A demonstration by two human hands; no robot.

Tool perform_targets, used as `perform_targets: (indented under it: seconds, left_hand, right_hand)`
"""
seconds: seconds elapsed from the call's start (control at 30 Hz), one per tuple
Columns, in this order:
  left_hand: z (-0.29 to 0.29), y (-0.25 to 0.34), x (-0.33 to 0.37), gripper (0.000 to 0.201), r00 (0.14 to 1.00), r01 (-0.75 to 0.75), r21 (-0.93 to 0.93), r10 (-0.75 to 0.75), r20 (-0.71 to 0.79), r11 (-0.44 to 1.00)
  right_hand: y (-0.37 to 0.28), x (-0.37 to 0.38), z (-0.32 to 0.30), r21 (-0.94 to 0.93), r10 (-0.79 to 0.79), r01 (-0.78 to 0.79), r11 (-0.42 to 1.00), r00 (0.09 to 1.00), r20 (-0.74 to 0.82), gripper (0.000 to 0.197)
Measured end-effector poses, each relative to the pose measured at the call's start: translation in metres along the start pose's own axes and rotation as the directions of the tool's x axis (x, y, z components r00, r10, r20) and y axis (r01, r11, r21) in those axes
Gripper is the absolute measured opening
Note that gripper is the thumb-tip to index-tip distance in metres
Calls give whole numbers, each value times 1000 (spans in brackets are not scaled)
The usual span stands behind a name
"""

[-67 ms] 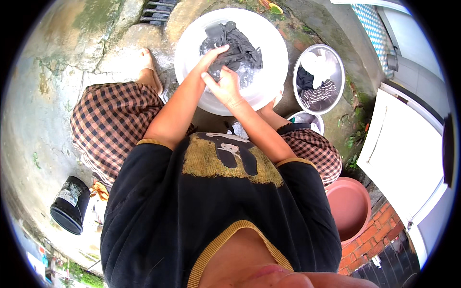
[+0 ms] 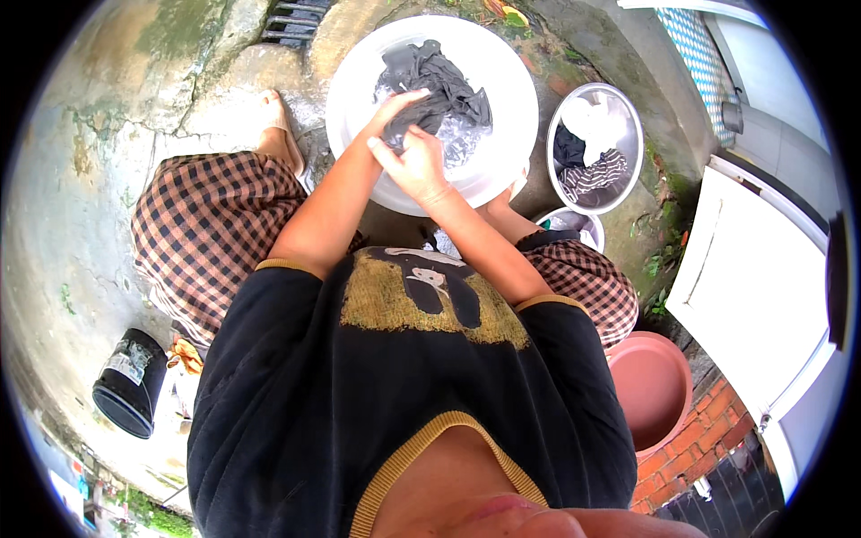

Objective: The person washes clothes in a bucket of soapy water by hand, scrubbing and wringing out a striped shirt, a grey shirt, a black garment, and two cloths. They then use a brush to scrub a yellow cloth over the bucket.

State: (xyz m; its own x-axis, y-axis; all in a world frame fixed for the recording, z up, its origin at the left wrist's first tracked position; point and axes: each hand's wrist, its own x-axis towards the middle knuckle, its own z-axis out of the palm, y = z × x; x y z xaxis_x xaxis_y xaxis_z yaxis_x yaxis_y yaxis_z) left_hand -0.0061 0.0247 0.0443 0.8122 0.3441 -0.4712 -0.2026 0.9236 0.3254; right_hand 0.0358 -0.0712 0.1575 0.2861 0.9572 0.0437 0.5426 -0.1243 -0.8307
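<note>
Dark grey cloth (image 2: 435,85) lies bunched in the white basin (image 2: 502,166), partly in soapy water, on the concrete floor (image 2: 108,152) in front of the crouched person. Left hand (image 2: 399,112) reaches over the near rim, fingers curled into the near edge of the cloth, grip closed on a fold of it. Right hand (image 2: 414,166) sits just beside and below the left, touching the same bunch; its grip is mostly hidden behind the knuckles, so I cannot tell whether it pinches fabric or only presses on it. Handling, judged: the cloth is soft and limp, soaked, so heavier than it looks and likely slippery with suds (foam shows around it); not fragile. Best taken by a gathered handful at the bunched near edge, both hands close together, not by a single thin corner, which would stretch and drip. Steel bowl (image 2: 628,179) with light and striped laundry stands just right of the basin; pink tub (image 2: 655,386) further right near the brick; black bucket (image 2: 130,381) well apart at left.
</note>
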Motion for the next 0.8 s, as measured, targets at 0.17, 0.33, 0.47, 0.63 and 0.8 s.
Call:
perform_targets:
  seconds: [0.17,0.33,0.47,0.63,0.8]
  left_hand:
    - [8,-35,7,31,948,-162,209,211,-236,964]
    - [78,-31,0,35,930,-74,-115,27,-367,991]
    - [65,3,-21,67,761,135,173,10,-649,976]
    - [-6,-6,2,23,641,137,814,576,-507,564]
    - [10,-28,-23,34,763,88,889,604,230,-450]
  right_hand:
    - [43,21,0,-437,168,-208,875,977,-129,42]
    - [185,41,-53,-552,444,-440,708,886,-135,50]
    - [189,34,-65,-200,394,-521,830,800,-453,24]
    - [273,26,-95,324,415,-295,899,812,-410,22]
    - [228,32,-27,137,363,-344,929,919,-155,38]
